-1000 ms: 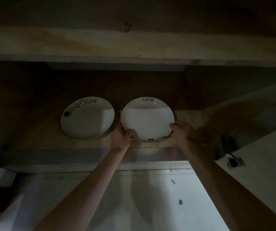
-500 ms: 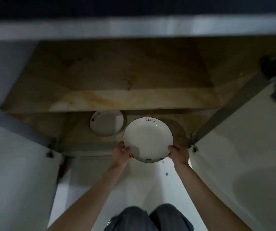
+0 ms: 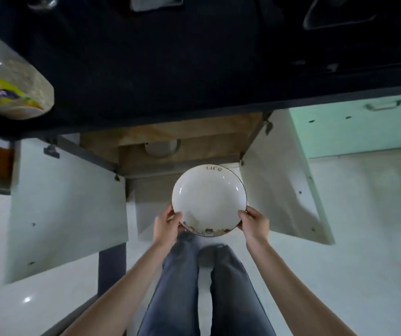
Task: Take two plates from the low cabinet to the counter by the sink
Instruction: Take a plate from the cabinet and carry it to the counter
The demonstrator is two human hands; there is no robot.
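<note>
A white plate (image 3: 209,198) with a dark rim and the word "Life" near its far edge is out of the low cabinet, held level in front of the opening. My left hand (image 3: 166,225) grips its near-left rim and my right hand (image 3: 254,224) grips its near-right rim. A second white plate (image 3: 162,149) lies inside the cabinet (image 3: 194,132) on the wooden shelf, half hidden under the dark counter (image 3: 170,69).
Both white cabinet doors stand open, the left door (image 3: 66,202) and the right door (image 3: 284,180) flanking the plate. A clear plastic jar (image 3: 8,86) with a yellow label sits at the counter's left. My jeans-clad legs (image 3: 206,287) are below on a pale floor.
Both hands lifted the "Life" plate out of the cabinet and toward me. My head rose, so the dark counter top and open doors came into view. The other plate stayed on the shelf.
</note>
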